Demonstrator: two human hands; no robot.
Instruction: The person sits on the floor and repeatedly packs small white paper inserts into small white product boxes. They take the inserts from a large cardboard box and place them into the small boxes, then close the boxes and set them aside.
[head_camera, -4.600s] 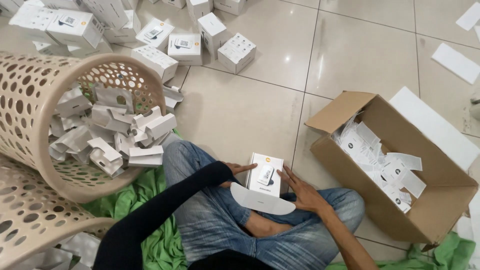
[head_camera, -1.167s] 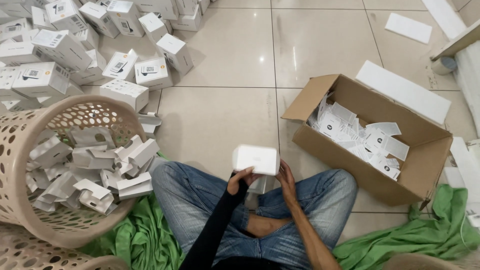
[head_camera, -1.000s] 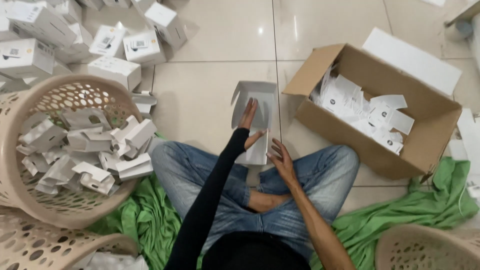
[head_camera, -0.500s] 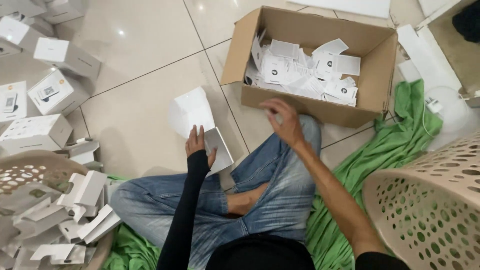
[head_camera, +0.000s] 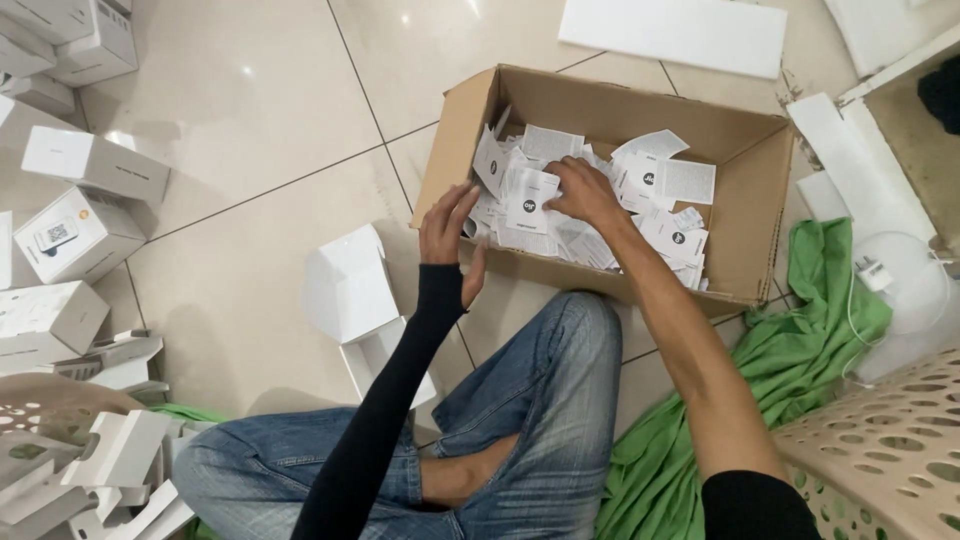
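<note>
Digging my right hand into the leaflets, fingers on one; left hand open; the open box has no leaflet yet.

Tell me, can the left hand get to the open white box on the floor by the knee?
Probably yes. The left hand hovers at the cardboard box's near wall, empty, and the open white box lies just beside its forearm on bare tile. Nothing sits between them.
</note>
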